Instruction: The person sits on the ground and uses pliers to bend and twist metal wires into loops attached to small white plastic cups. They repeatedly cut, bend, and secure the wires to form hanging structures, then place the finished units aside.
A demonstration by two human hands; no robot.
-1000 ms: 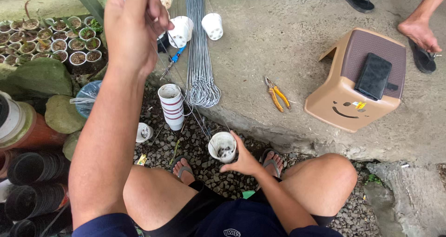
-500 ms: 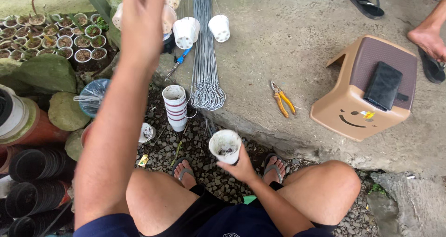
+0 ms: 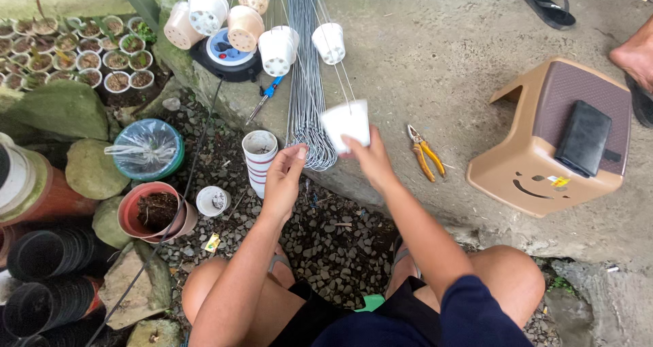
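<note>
My right hand [image 3: 373, 162] holds a small white plastic pot [image 3: 346, 123] up in front of me, tipped on its side, with thin wires running up from its rim. My left hand [image 3: 284, 178] is just to its left, fingertips at the looped lower end of a hanging bundle of grey wire [image 3: 307, 81]. I cannot tell whether those fingers pinch a wire. A stack of white pots with red stripes [image 3: 259, 158] stands beside my left hand. Several white and beige pots [image 3: 245, 27] hang on wires further back.
Yellow-handled pliers [image 3: 426, 160] lie on the concrete beside a brown plastic stool [image 3: 544, 163] with a black wallet [image 3: 582, 138] on it. A cable reel [image 3: 228, 56], a red pot of soil [image 3: 154, 212], black pots [image 3: 51, 255] and a tray of seedling pots [image 3: 75, 51] sit left. Another person's foot [image 3: 636, 54] is at the right.
My left arm has come down from high in front of the camera to the wire bundle. My right hand has lifted the white pot from near the gravel up to the wires.
</note>
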